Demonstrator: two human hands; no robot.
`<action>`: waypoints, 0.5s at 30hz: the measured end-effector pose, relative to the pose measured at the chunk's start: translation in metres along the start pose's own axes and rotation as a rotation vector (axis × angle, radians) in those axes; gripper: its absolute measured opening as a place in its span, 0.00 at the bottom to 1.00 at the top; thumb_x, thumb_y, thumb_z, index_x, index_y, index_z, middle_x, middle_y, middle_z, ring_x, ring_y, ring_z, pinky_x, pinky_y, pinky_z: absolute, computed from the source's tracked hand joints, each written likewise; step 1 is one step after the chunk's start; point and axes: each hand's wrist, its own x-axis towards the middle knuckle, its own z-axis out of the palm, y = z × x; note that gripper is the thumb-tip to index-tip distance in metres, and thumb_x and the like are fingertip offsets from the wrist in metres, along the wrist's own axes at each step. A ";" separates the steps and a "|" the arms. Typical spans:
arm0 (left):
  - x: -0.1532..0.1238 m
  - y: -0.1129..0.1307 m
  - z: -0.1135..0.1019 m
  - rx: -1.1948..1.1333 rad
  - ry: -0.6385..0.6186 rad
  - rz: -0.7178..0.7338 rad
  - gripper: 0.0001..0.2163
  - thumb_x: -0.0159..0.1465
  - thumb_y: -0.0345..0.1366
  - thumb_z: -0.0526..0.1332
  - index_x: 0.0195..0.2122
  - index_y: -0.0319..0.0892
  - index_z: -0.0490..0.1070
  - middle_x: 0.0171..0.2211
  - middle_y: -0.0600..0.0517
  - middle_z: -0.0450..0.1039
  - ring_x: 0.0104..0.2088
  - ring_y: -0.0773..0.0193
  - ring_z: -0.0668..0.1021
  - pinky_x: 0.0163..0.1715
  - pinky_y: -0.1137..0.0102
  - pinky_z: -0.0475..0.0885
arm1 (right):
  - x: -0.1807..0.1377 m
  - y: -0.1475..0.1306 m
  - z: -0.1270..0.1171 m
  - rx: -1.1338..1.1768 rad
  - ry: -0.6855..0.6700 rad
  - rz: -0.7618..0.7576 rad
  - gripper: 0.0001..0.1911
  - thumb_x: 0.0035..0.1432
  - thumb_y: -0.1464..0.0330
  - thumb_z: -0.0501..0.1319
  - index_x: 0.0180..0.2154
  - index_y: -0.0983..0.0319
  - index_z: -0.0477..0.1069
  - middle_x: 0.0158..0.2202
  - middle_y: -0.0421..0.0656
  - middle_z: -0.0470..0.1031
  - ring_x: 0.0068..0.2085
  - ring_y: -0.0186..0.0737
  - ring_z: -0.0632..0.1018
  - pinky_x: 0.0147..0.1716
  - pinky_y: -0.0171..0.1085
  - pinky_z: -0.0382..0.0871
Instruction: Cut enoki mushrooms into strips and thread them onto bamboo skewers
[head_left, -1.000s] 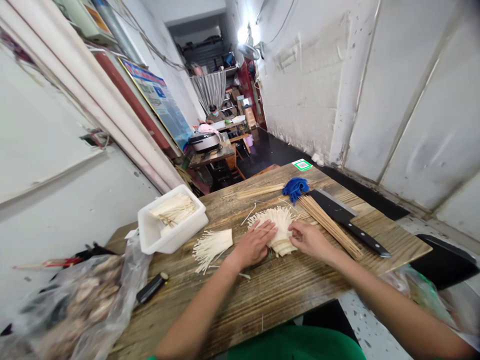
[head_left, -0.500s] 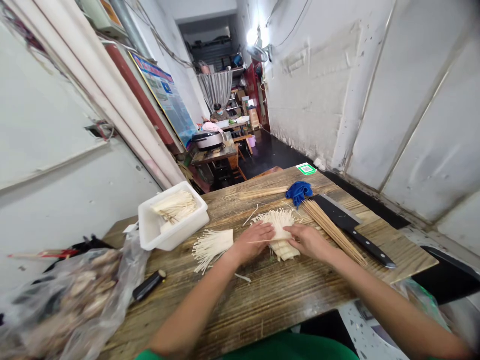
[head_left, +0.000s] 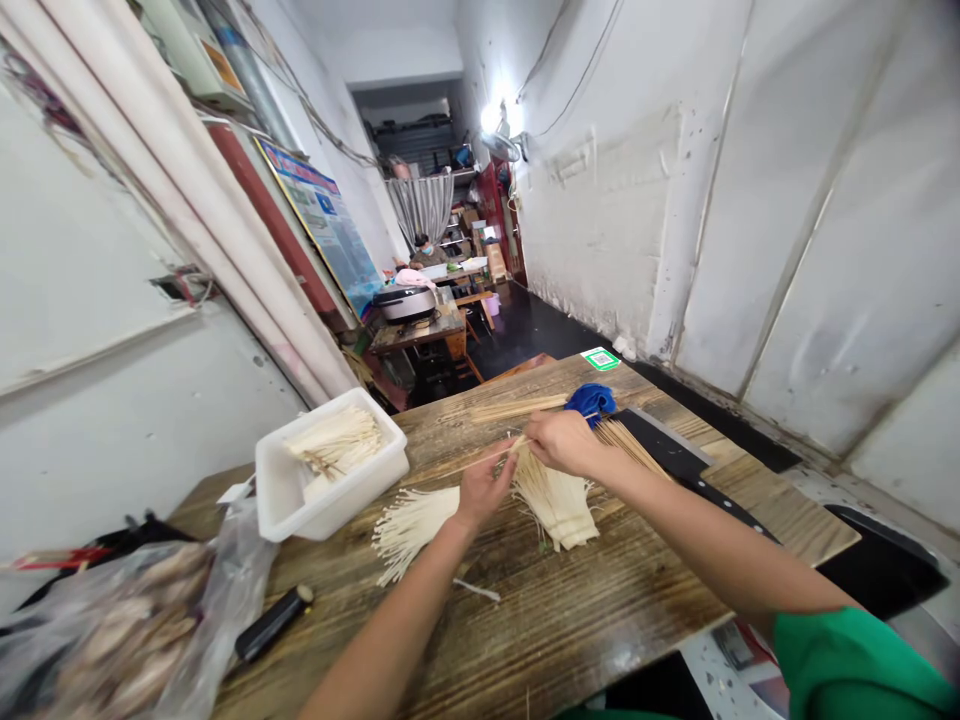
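Observation:
My left hand (head_left: pixel 484 488) is closed, with a thin bamboo skewer (head_left: pixel 472 464) across its fingers and sticking out to the left. Meeting it at the fingertips, my right hand (head_left: pixel 564 442) is pinched on a small pale piece that looks like enoki mushrooms; its fingers partly hide it. Directly below both hands lies a flattened bunch of enoki mushrooms (head_left: pixel 559 510), its cut end towards me. A second enoki bunch (head_left: pixel 416 525) is fanned out on the wooden table (head_left: pixel 600 620), left of my left hand.
A white tub (head_left: pixel 330 465) with enoki stands back left. Front left are a bagged heap of mushrooms (head_left: pixel 142 620) and a black-handled tool (head_left: pixel 274 622). Beyond my right hand lie a blue cloth (head_left: pixel 591 400), loose skewers (head_left: pixel 634 447) and a cleaver (head_left: pixel 724 500). A person (head_left: pixel 426 252) sits far back.
Both hands have lifted from the enoki bunch and moved to its far end, with fingertips together. The skewer, earlier lying across the bunch, is now raised and points left.

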 end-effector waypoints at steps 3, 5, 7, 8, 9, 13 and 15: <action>-0.001 0.001 -0.006 -0.112 0.116 -0.105 0.18 0.62 0.41 0.59 0.51 0.39 0.71 0.50 0.45 0.75 0.51 0.56 0.76 0.54 0.61 0.69 | 0.019 -0.014 -0.024 0.014 -0.034 -0.054 0.14 0.58 0.69 0.52 0.36 0.65 0.76 0.39 0.51 0.77 0.39 0.44 0.76 0.31 0.35 0.59; -0.002 0.004 -0.013 -0.249 0.191 -0.187 0.21 0.58 0.41 0.63 0.52 0.40 0.70 0.53 0.44 0.72 0.54 0.55 0.73 0.56 0.62 0.66 | 0.029 -0.025 -0.037 0.035 -0.059 -0.086 0.14 0.56 0.69 0.53 0.36 0.65 0.76 0.38 0.52 0.78 0.38 0.45 0.76 0.31 0.36 0.59; -0.003 0.010 -0.022 -0.360 0.223 -0.267 0.24 0.55 0.40 0.66 0.53 0.40 0.70 0.54 0.44 0.71 0.55 0.54 0.72 0.56 0.62 0.65 | 0.036 -0.034 -0.046 0.069 -0.096 -0.129 0.14 0.54 0.69 0.54 0.36 0.65 0.77 0.36 0.51 0.78 0.37 0.45 0.76 0.30 0.35 0.59; -0.004 0.013 -0.027 -0.400 0.218 -0.312 0.24 0.54 0.41 0.67 0.52 0.40 0.71 0.54 0.44 0.71 0.54 0.54 0.73 0.55 0.63 0.66 | 0.040 -0.039 -0.049 0.095 -0.119 -0.158 0.13 0.54 0.69 0.55 0.36 0.64 0.78 0.34 0.50 0.79 0.35 0.44 0.76 0.29 0.35 0.58; -0.006 0.016 -0.033 -0.441 0.200 -0.358 0.24 0.52 0.41 0.68 0.51 0.40 0.72 0.52 0.44 0.73 0.53 0.54 0.74 0.54 0.63 0.67 | 0.043 -0.043 -0.051 0.124 -0.142 -0.191 0.13 0.53 0.69 0.57 0.36 0.63 0.78 0.33 0.48 0.79 0.34 0.43 0.76 0.29 0.34 0.58; -0.014 0.027 -0.051 -0.673 0.143 -0.528 0.22 0.49 0.41 0.71 0.44 0.39 0.76 0.42 0.47 0.79 0.42 0.59 0.78 0.47 0.67 0.70 | 0.054 -0.057 -0.050 0.250 -0.197 -0.286 0.08 0.50 0.71 0.60 0.31 0.64 0.78 0.26 0.43 0.77 0.28 0.36 0.73 0.25 0.32 0.56; -0.019 0.030 -0.058 -0.808 0.184 -0.618 0.20 0.48 0.39 0.72 0.41 0.38 0.77 0.38 0.49 0.80 0.38 0.62 0.79 0.44 0.69 0.70 | 0.058 -0.064 -0.047 0.311 -0.195 -0.301 0.07 0.50 0.72 0.60 0.30 0.65 0.78 0.25 0.41 0.77 0.27 0.34 0.72 0.25 0.31 0.57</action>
